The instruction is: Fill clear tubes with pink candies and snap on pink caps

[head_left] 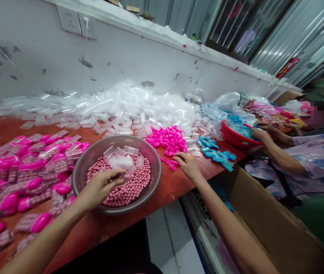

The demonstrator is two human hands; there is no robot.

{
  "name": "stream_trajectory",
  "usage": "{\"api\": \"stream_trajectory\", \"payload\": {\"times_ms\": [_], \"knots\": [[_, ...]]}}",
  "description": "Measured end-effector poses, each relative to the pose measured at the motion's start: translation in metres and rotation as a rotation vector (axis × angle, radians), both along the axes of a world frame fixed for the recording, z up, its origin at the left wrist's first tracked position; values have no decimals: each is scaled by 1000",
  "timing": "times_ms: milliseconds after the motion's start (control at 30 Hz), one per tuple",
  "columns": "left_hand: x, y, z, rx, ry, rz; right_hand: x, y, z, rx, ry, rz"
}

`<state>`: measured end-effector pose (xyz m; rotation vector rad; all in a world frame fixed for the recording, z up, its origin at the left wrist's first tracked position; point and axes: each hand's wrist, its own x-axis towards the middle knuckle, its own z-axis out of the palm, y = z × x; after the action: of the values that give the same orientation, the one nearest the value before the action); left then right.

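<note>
My left hand (pixel 104 188) is over a grey metal bowl (pixel 77 167), its thumb and fingers closed on what looks like a clear plastic box (pixel 127 176); part of it blends with the others behind. Pink beads (pixel 124 194) fill the bowl, and several empty clear boxes (pixel 121 160) lie on top of them. To the right, my right hand (pixel 189 166) reaches the near edge of a heap of bright pink caps (pixel 167 140). Its fingertips are pinched at a loose pink cap (pixel 173 162), partly hidden by the fingers.
Bead-filled boxes with pink caps (pixel 33 167) cover the table's left. Clear empty boxes (pixel 127 106) are heaped along the wall. Blue caps (pixel 216 152) lie at right, near a red basin (pixel 233 139) where a co-worker's hand (pixel 260 135) is. A cardboard box (pixel 253 205) stands below the table edge.
</note>
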<state>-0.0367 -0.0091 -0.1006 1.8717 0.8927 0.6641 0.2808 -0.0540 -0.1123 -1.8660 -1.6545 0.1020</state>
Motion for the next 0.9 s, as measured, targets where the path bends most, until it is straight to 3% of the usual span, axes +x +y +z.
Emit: {"api": "stream_trajectory", "payload": {"times_ms": [133,267,367,467,533,600,733,833,900], "knots": [[1,4,1,-204,-115,33,34,10,-27,-276,-209,-40],[-1,4,1,-534,-330,91,27,19,-47,-442,-350,-85],[-2,4,0,-711,-495,89,24,23,-50,-471,-368,-43],[-1,7,0,-809,-569,74,23,26,-34,-325,-271,-10],[-1,8,-1,-832,-591,88,12,26,-13,-105,-57,0],[0,7,-1,-794,-580,96,-14,22,11,25,165,95],[-1,1,1,-652,-503,25,-89,16,48,56,250,427],[-2,-1,0,-594,-515,-2,-128,18,54,28,218,619],[-3,-1,-1,-568,-579,20,-137,20,51,12,249,643]]}}
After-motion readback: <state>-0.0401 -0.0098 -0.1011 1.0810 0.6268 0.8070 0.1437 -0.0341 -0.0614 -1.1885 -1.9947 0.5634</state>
